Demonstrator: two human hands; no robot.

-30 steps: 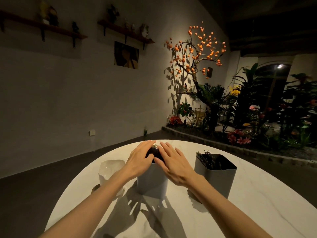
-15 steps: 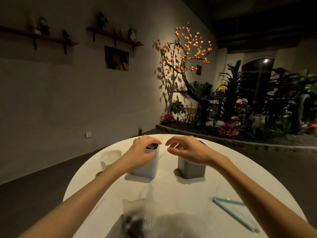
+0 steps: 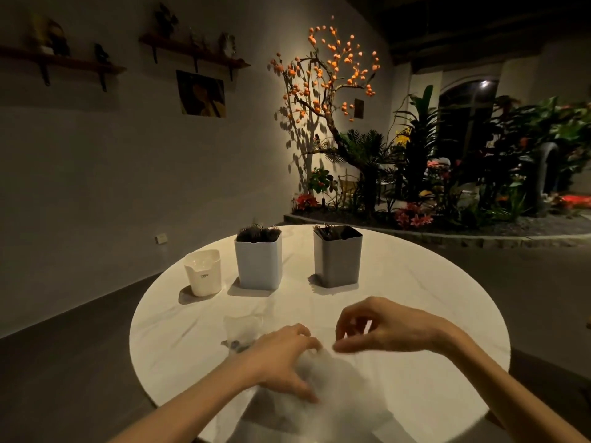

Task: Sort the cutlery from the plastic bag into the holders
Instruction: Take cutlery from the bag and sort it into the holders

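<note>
A clear plastic bag (image 3: 332,388) lies crumpled near the front of the round white table (image 3: 431,314). My left hand (image 3: 281,359) rests on the bag's left part, fingers curled into the plastic. My right hand (image 3: 380,327) hovers just right of it, fingers bent and apart, nothing seen in it. At the back stand a pale blue holder (image 3: 259,263) full of dark cutlery, a grey holder (image 3: 337,257) with some dark cutlery, and a small white holder (image 3: 203,273) on the left. More clear plastic with a few dark pieces (image 3: 240,334) lies left of my left hand.
The table's edge curves close on both sides, with dark floor (image 3: 80,362) beyond. A lit tree with orange fruit (image 3: 323,81) and a plant bed (image 3: 447,193) stand behind. Shelves (image 3: 192,52) hang on the wall.
Both hands have left the holders at the back and come down to the plastic bag near the front. The view has tilted down and pulled back, so all three holders show.
</note>
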